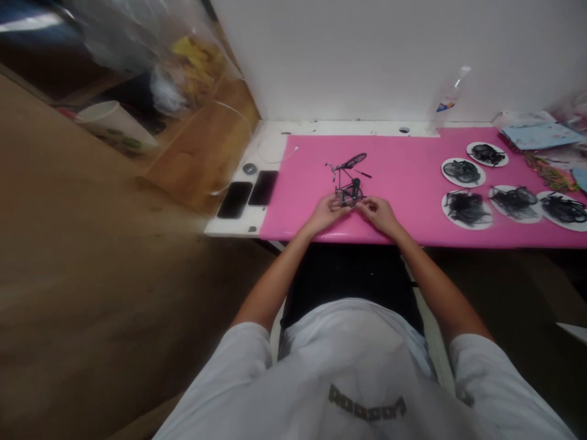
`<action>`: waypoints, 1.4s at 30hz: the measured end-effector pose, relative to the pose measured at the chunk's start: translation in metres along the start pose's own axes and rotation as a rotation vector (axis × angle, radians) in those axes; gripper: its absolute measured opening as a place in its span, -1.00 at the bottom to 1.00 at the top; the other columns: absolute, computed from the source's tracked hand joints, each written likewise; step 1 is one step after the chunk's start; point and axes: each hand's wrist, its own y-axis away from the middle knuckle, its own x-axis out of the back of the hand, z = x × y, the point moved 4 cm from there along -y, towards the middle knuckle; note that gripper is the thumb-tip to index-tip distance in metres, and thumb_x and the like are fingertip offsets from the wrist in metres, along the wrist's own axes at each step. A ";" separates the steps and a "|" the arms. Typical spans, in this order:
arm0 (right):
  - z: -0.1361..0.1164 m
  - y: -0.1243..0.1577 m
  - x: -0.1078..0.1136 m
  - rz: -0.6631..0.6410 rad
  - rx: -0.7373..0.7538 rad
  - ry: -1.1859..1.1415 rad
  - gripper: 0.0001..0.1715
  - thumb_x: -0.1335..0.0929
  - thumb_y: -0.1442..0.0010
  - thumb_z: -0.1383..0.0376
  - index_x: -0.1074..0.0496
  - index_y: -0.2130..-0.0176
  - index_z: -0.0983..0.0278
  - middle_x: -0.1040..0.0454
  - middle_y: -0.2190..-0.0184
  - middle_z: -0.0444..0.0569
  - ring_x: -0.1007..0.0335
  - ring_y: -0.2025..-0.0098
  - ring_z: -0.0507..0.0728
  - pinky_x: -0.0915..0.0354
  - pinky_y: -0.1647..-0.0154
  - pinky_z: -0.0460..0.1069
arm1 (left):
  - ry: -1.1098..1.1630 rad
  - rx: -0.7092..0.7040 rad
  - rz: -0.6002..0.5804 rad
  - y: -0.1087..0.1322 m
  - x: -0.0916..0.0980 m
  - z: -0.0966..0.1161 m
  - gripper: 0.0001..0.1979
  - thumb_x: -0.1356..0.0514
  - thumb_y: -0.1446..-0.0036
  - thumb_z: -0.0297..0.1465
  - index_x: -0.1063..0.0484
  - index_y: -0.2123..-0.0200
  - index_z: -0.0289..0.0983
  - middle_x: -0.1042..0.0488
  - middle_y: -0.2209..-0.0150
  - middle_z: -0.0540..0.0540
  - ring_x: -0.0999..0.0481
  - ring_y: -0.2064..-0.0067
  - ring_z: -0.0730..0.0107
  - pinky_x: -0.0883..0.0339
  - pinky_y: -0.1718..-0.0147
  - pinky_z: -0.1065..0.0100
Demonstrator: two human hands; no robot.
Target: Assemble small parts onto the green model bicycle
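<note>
A small black model bicycle (347,181) lies on the pink table cover, with one wheel pointing away from me and the other close to my fingers. My left hand (329,212) is closed at the near wheel's left side, its fingertips gripping the bicycle there. On the other side of that wheel, my right hand (378,214) is pinched, its fingertips right at the wheel's edge. Whatever sits between those fingertips is too small to make out. A thin dark rod-shaped piece (363,174) lies just right of the bicycle frame.
Several white plates of black parts, one a near plate (468,209), stand to the right. Two dark phones (235,200) lie at the table's left end, near a round grey object (249,168). A clear bottle (452,91) stands at the back. Blue packets (541,135) lie far right.
</note>
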 end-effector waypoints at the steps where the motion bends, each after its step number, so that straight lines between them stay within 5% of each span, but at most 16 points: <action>1: 0.000 0.000 0.000 0.003 -0.012 -0.031 -0.48 -0.49 -0.30 -0.15 -0.59 0.17 0.25 -0.52 0.48 -0.09 -0.37 0.45 0.09 -0.29 0.40 0.00 | -0.004 0.003 -0.004 0.000 0.000 -0.001 -0.38 -0.60 -0.09 -0.25 -0.59 -0.18 -0.28 -0.70 -0.14 -0.33 -0.76 -0.12 0.03 -0.62 -0.21 0.05; 10: -0.001 0.001 0.002 -0.012 -0.044 -0.161 -0.45 -0.57 -0.21 -0.13 -0.66 0.08 0.25 -0.52 0.49 -0.10 -0.36 0.50 0.06 -0.34 0.43 0.00 | -0.033 0.008 0.016 0.002 -0.002 -0.002 -0.52 -0.57 -0.12 -0.26 -0.59 -0.04 -0.30 -0.72 -0.11 -0.35 -0.77 -0.08 0.06 -0.63 -0.18 0.01; 20: -0.004 0.001 0.003 0.031 -0.069 -0.201 -0.40 -0.60 -0.11 -0.21 -0.63 0.24 0.24 -0.49 0.54 -0.12 -0.34 0.54 0.06 -0.35 0.48 0.00 | -0.074 -0.038 -0.043 0.006 -0.007 -0.001 -0.41 -0.57 -0.15 -0.26 -0.57 -0.20 -0.29 -0.70 -0.15 -0.34 -0.76 -0.12 0.06 -0.61 -0.23 0.02; 42: -0.009 0.003 0.003 -0.012 -0.042 -0.116 -0.45 -0.57 -0.16 -0.18 -0.64 0.22 0.23 -0.56 0.49 -0.06 -0.40 0.47 0.09 -0.32 0.42 0.01 | -0.091 -0.021 0.024 0.010 -0.016 0.013 -0.42 -0.59 -0.07 -0.33 -0.54 -0.12 -0.29 -0.70 -0.10 -0.35 -0.76 -0.09 0.08 -0.57 -0.28 -0.02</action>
